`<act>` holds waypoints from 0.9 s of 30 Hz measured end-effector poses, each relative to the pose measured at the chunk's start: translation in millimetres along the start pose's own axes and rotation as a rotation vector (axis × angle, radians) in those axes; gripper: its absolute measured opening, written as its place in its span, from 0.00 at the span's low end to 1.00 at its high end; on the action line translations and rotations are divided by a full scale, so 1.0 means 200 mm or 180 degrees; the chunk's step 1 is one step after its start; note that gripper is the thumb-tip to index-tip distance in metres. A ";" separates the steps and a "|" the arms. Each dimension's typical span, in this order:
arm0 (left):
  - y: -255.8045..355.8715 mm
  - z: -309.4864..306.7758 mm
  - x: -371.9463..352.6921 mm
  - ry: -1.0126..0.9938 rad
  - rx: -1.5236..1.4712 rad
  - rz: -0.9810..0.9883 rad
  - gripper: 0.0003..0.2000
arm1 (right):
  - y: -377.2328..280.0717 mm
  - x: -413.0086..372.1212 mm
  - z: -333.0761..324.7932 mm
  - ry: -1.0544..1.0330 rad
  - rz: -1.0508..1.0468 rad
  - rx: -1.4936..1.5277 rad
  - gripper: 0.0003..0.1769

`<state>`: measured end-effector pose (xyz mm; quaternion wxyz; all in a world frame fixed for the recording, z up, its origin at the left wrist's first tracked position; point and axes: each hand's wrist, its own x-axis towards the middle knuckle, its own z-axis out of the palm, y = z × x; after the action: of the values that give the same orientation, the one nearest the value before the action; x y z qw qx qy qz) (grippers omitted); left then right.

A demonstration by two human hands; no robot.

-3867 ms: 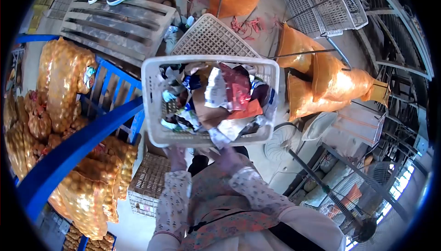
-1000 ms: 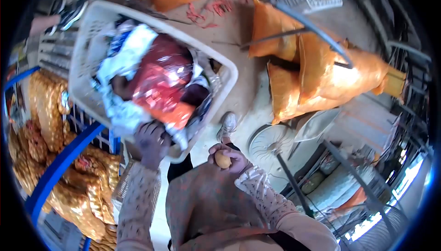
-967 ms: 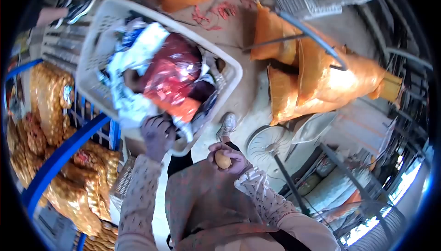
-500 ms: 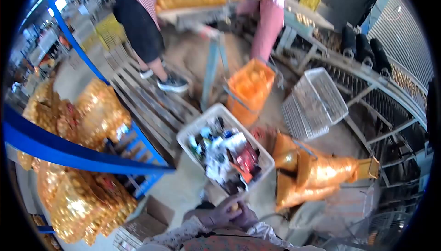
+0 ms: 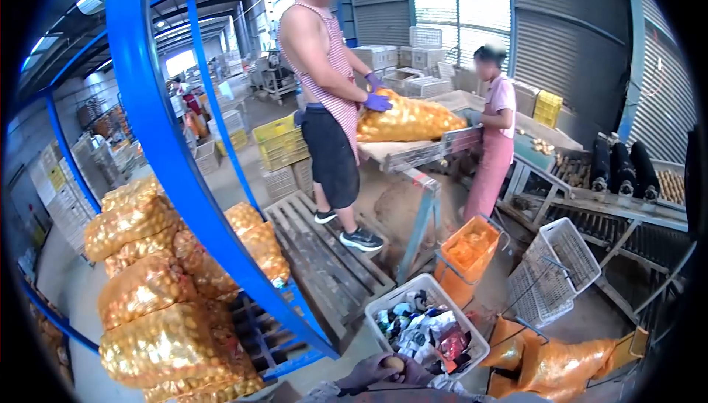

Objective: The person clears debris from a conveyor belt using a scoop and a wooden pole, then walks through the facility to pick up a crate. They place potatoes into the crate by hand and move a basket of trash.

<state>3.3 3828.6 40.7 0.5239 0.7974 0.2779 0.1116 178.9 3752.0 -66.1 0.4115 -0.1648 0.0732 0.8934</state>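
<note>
At the bottom edge, my left hand [image 5: 367, 372] and my right hand [image 5: 417, 373] are close together, fingers curled inward. Between them is a small round tan thing like a potato or onion [image 5: 394, 364], partly covered by the fingers. Both hands appear to grip it. Just beyond them stands a white plastic crate [image 5: 375, 323], filled with a jumble of crumpled wrappers, cloth-like pieces and a red packet [image 5: 453, 345]. My forearms are mostly out of view.
Stacked filled mesh sacks [image 5: 155, 285] stand left, behind a blue frame [image 5: 158, 108]. One person on a pallet [image 5: 317, 255] grips a full sack [image 5: 405, 119]; another stands opposite. Right are an orange-lined basket [image 5: 466, 252], a white basket [image 5: 553, 278], orange sacks [image 5: 564, 362] and a roller conveyor [image 5: 627, 215].
My view has tilted up and turned left, so the hands and white crate sit lower in the picture. The tan round thing stays between my hands. The co-workers now show almost fully.
</note>
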 end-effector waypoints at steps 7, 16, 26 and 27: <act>-0.03 0.02 0.10 0.0692 -0.0199 -0.0169 0.20 | -0.10 -0.10 0.27 0.0322 -0.0491 -0.0474 0.21; -0.46 0.01 0.40 0.0236 -0.0256 -0.0949 0.18 | -0.77 0.17 0.40 0.1678 -0.4058 -0.4013 0.13; -1.36 -0.05 1.34 0.0073 -0.0720 -0.0332 0.09 | -2.13 0.33 1.90 -0.1121 -0.3648 -0.0972 0.28; -1.26 -0.13 1.35 0.0152 -0.0728 -0.0583 0.09 | -2.04 0.40 1.75 -0.0569 -0.3585 -0.1246 0.25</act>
<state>130.4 4075.0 -205.4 0.6126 0.7009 0.3473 0.1132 358.1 4166.6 235.1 0.7879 -0.1752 -0.2260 0.5454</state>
